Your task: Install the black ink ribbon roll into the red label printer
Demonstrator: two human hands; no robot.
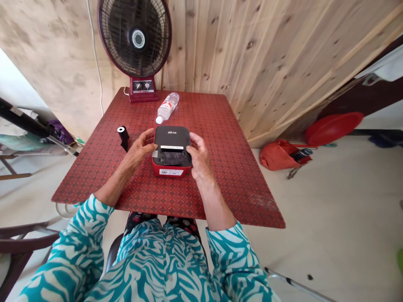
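A small label printer [172, 140] with a black lid and a red base sits on the table in front of me. A white strip shows at the slot across its lid, and a printed sticker is on its front. My left hand [142, 144] grips its left side, thumb on the lid's edge. On the opposite side my right hand [199, 154] holds it likewise, thumb near the slot's right end. Some fingertips are hidden behind the printer. Just left of my left hand stands a black roll with a white core [122, 136], a dark strip hanging from it.
The red patterned table [220, 184] meets a wooden wall. At its back are a fan [137, 46] and a clear bottle [168, 108] lying on its side. To the right, on the floor, are an orange bag [278, 155] and a red basin [333, 128].
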